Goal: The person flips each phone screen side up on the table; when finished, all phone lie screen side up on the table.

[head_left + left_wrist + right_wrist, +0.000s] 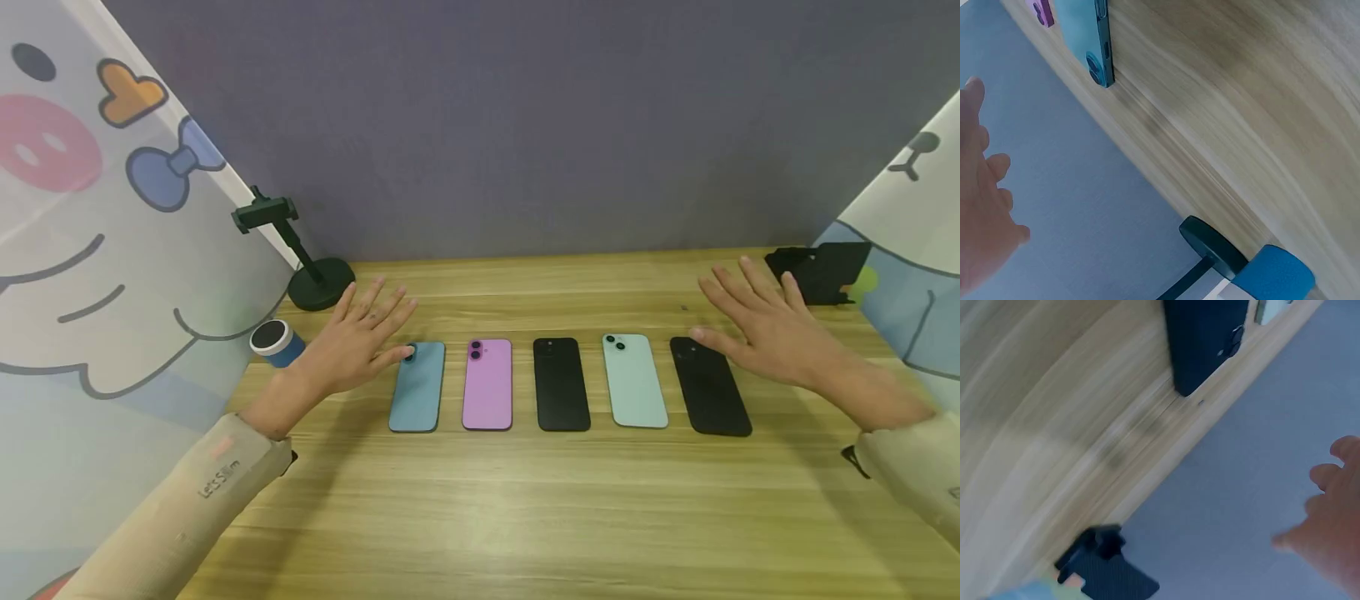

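Note:
A row of several smartphones lies back side up on the wooden table: a blue phone [417, 392], a pink phone [487, 387], a black phone [562, 387], a pale mint phone [636, 385] and another black phone [716, 396]. My left hand [362, 337] hovers with spread fingers at the left end, its thumb overlapping the blue phone's top corner in the head view. At the right end my right hand [772, 325] is spread too, thumb over the second black phone's upper edge. Both wrist views show the hands raised above the tabletop, holding nothing.
A dark green phone stand [318, 279] with a round base stands at the back left. Beside it is a blue and white cylinder [277, 342] with a dark top. A black folding stand [825, 271] sits at the back right. Grey and cartoon-printed panels enclose the table [510, 517].

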Demonstrator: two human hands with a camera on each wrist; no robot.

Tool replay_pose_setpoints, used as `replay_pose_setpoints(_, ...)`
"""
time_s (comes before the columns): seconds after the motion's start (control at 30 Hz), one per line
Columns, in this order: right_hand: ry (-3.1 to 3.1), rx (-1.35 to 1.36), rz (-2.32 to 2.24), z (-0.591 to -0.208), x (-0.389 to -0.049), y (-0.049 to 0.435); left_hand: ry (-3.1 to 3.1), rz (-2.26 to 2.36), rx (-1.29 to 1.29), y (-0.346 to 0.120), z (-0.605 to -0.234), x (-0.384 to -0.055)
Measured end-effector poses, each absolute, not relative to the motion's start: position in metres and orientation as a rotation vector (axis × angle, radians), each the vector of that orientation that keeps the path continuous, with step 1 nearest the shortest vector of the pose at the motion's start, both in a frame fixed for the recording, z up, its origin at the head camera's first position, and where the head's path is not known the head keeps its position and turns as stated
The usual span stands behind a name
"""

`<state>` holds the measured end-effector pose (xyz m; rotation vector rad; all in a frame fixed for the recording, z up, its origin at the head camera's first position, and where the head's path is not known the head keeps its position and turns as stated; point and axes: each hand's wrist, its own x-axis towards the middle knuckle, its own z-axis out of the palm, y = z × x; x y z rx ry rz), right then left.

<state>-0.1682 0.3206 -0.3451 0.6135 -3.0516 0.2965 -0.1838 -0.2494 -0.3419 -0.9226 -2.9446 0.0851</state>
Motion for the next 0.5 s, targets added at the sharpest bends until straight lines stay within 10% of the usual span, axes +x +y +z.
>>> replay_pose_setpoints(0.5,-3.114,0.961,1.312,-0.337,-0.182,0.177,-3.329,-0.989,-0.450,-0.261,-0.342,-0.162)
